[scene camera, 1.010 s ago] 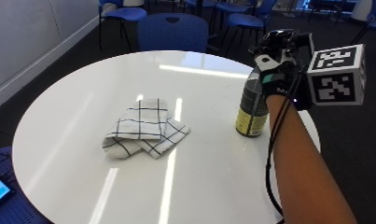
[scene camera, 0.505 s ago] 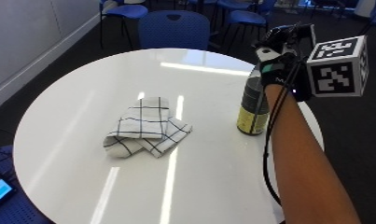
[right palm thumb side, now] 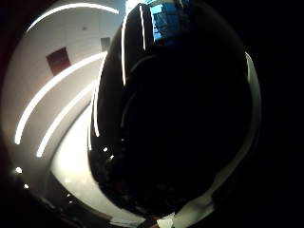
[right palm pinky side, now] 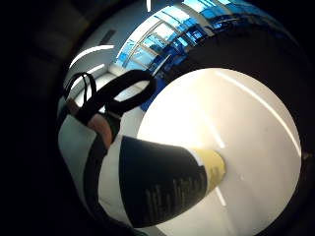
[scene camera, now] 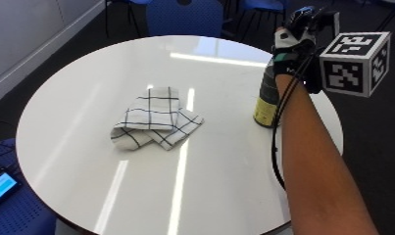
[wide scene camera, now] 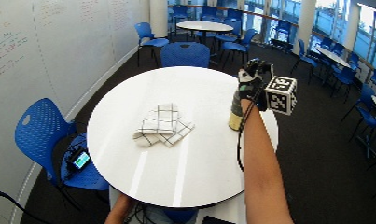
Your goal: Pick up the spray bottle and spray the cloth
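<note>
The gloved right hand (scene camera: 293, 36) wraps the top of the spray bottle (scene camera: 267, 100), which stands on the desk (scene camera: 86, 147) beside the checked cloth (scene camera: 155, 119).

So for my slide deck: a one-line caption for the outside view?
Gloved right hand around the spray bottle, standing beside the checked cloth.

Glossy white table (scene camera: 86, 147), soft checked cloth (scene camera: 155, 120), shiny dark plastic spray bottle (scene camera: 267, 100).
</note>
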The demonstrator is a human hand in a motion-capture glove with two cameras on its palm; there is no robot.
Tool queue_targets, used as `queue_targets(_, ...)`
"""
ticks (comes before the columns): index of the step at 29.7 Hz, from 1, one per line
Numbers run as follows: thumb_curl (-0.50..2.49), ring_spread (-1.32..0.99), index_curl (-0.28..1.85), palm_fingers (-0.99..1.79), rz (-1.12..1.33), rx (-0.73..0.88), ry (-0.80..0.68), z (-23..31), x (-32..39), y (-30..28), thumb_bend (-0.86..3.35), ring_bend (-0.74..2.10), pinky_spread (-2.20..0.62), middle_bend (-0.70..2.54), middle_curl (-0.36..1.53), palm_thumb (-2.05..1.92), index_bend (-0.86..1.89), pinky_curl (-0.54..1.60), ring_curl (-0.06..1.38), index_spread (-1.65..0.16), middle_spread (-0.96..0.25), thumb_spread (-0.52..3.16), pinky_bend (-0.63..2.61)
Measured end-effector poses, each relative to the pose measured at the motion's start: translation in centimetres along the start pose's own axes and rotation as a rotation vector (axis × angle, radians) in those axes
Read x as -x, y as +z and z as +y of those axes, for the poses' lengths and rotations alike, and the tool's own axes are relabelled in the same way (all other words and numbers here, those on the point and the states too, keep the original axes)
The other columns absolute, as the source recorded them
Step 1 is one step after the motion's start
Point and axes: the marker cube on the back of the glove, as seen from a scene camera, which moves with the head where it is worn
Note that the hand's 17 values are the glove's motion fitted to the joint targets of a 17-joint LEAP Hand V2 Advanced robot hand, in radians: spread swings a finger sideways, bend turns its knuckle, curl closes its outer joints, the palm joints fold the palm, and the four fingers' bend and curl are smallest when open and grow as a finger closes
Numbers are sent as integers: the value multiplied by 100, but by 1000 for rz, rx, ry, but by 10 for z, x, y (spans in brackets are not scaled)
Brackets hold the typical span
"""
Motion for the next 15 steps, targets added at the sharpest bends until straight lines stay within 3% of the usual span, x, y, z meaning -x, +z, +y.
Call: queue_targets(15, 69, -20, 53, 138, -5, -147, -132, -18, 59, -2, -3, 51, -11, 57, 51, 93, 39, 32, 45, -28, -19, 50, 32)
